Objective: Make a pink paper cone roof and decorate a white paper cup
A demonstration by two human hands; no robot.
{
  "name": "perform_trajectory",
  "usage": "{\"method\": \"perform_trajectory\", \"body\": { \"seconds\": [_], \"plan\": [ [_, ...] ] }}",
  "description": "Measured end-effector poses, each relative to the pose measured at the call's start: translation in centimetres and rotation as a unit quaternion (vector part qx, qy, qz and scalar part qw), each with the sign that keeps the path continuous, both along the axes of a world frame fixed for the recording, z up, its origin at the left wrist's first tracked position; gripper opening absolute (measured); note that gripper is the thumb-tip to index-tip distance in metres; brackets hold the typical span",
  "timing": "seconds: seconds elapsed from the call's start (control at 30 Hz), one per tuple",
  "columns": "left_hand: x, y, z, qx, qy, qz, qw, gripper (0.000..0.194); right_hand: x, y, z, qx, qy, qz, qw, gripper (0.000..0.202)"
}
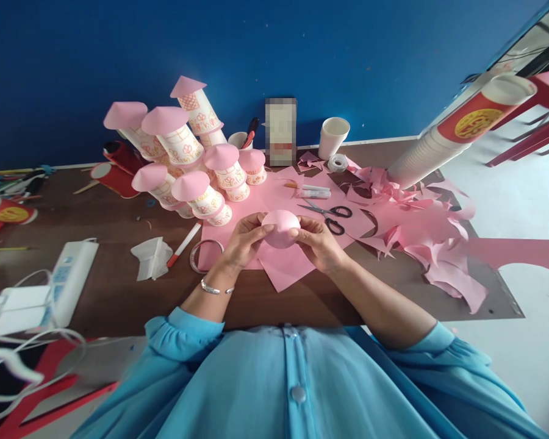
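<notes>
Between my two hands is a small pink paper cone, held just above the table's front part. My left hand pinches its left edge, thumb on the near face. On the opposite edge, my right hand grips it the same way. Pink paper sheets lie beneath. Black-handled scissors rest partly opened beyond my right hand. Behind my left hand stand several paper-cup towers with drawn flowers and pink cone roofs.
Pink paper scraps and a tall stack of paper cups occupy the right. A white cup and tape roll stand near the blue wall. To the left lie a red marker, a tape ring and a power strip.
</notes>
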State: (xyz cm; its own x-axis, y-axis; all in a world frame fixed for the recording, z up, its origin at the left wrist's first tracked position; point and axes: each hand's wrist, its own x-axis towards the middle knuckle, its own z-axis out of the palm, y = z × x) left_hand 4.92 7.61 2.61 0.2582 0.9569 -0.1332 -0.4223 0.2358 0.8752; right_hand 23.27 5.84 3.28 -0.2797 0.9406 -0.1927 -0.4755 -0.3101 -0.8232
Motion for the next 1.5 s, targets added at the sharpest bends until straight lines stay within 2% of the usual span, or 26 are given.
{"method": "perform_trajectory", "body": {
  "seconds": [0.17,0.5,1.2,1.5],
  "plan": [
    [0.03,-0.02,-0.01,-0.002,-0.005,-0.013,1.0,0.032,-0.06,-0.04,-0.09,-0.013,0.002,0.006,1.0,0.036],
    [0.08,0.04,0.2,-0.023,-0.021,0.03,0.999,0.031,0.05,0.26,-0.1,-0.005,0.034,-0.004,0.999,0.045],
    [0.29,0.52,0.03,-0.057,-0.04,0.04,0.997,0.03,0.15,0.39,-0.31,-0.004,0.032,-0.034,0.999,0.048],
    [0.52,0.11,0.22,-0.051,-0.022,0.026,0.998,0.036,-0.04,0.15,-0.42,-0.006,0.015,0.001,1.0,0.04]
  ]
}}
